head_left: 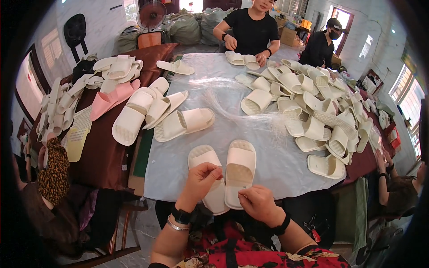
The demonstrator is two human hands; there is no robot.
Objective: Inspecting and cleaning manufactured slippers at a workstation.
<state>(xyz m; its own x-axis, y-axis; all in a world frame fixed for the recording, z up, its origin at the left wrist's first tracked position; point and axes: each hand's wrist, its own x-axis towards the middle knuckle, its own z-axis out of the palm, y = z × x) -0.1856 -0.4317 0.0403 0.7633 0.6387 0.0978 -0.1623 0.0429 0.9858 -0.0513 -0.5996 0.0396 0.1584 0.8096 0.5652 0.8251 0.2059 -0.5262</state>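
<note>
A pair of cream slide slippers lies side by side at the near edge of the table, toes pointing away from me. Over the strap of the left slipper (204, 158) is my left hand (203, 177), its fingers curled together in a pinch. My right hand (260, 202) is also closed, thumb against fingers, beside the heel of the right slipper (241, 161). Whatever either hand pinches is too small or thin to make out. Beyond the pair, loose clear plastic strands (223, 105) spread across the pale blue-grey table cover (178, 181).
A large heap of cream slippers (313, 102) covers the right side. More cream slippers (134, 114) and a pink pair (109, 100) lie on the left. Across the table, a person in black (252, 31) handles slippers; other people sit at both sides. Filled sacks (183, 29) stand behind.
</note>
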